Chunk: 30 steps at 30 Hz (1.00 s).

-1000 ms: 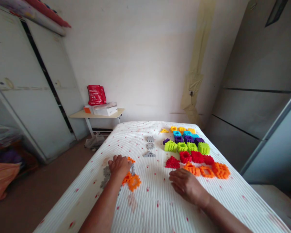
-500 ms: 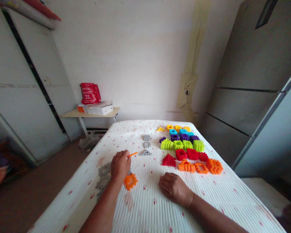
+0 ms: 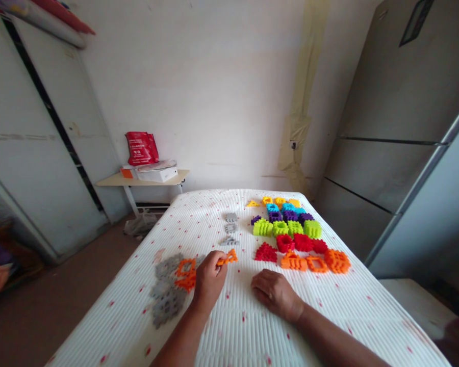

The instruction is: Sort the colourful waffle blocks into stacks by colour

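My left hand point(image 3: 209, 278) is closed on an orange interlocking block piece point(image 3: 228, 257), which sticks out past the thumb and fingers to the right. Behind my left wrist, more orange block pieces point(image 3: 185, 274) lie on a heap of grey block pieces point(image 3: 169, 306), partly hidden by the hand. My right hand point(image 3: 277, 294) rests palm down on the bedspread, fingers curled in, with no object showing in it. Just beyond it lie a red triangular piece point(image 3: 265, 252) and a row of orange blocks point(image 3: 316, 263).
Lime green blocks point(image 3: 280, 228), purple blocks point(image 3: 289, 216), blue blocks point(image 3: 288, 206) and yellow blocks point(image 3: 280, 201) line up in rows at the back right. A short column of grey pieces point(image 3: 231, 228) stands mid-bed. A side table point(image 3: 110, 180) is beyond the bed's far left.
My left hand has moved right and nearer, still gripping an orange piece that now shows more of its notched shape. Orange pieces on the grey heap have come into view. My right hand stays put.
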Motion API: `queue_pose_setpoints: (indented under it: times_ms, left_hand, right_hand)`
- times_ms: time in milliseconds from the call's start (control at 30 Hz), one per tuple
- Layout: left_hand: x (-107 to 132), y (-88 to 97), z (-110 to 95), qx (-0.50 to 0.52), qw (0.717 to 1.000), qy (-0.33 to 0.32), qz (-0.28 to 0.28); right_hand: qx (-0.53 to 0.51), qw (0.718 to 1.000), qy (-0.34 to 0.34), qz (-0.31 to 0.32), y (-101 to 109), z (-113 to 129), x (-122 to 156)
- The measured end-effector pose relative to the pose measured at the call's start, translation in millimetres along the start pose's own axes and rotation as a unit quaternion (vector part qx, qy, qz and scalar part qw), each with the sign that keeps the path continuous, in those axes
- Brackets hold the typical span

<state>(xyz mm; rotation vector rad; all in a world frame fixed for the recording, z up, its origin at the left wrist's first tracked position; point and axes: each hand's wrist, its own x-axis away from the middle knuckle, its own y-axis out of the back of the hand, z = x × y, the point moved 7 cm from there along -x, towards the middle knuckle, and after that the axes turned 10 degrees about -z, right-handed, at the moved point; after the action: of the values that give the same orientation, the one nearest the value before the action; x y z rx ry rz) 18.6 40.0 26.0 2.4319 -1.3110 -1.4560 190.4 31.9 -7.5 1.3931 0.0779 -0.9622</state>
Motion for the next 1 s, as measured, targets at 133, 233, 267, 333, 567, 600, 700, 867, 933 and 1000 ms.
queue_pose_setpoints:
  times_ms: [133, 233, 267, 333, 567, 600, 700, 867, 933, 1000]
  left_hand:
    - [6.4, -5.5, -13.5, 0.019, 0.998, -0.063, 0.0]
    - [11.3, -12.4, -19.1, 0.019, 0.996, -0.089, 0.024]
    - [13.0, -15.0, -20.0, 0.017, 0.995, -0.093, 0.035]
    - [16.6, -20.6, -21.0, 0.011, 0.993, -0.098, 0.061]
    - [31.0, -41.8, -23.2, -0.015, 0.979, -0.107, 0.175]
    - [32.6, -43.8, -23.7, -0.009, 0.976, -0.107, 0.19]
    - [35.2, -45.6, -23.5, 0.015, 0.971, -0.089, 0.22]
    - [38.2, -45.6, -19.6, 0.026, 0.966, -0.04, 0.255]
    - [38.9, -47.2, -16.3, 0.001, 0.964, -0.023, 0.265]
    - [37.3, -47.3, -12.2, -0.036, 0.966, -0.011, 0.257]
  right_hand:
    - [-0.004, 1.0, -0.022, -0.014, 0.8, -3.7, 0.3]
    - [-0.004, 0.999, -0.026, -0.019, 0.4, -4.7, 1.2]
    - [-0.004, 0.999, -0.026, -0.021, 0.3, -5.0, 1.4]
    - [-0.003, 0.999, -0.03, -0.021, -0.4, -6.2, 1.4]
    - [0.014, 0.998, -0.052, -0.013, -5.8, -12.1, -0.3]
    - [0.016, 0.998, -0.055, -0.014, -6.0, -12.6, -0.5]
    - [0.019, 0.997, -0.067, -0.018, -6.0, -14.4, -0.6]
    - [0.018, 0.996, -0.084, -0.021, -7.8, -17.7, 0.4]
    - [0.02, 0.996, -0.088, -0.023, -8.4, -18.8, 0.5]
    - [0.025, 0.996, -0.087, -0.025, -8.2, -19.0, 0.1]
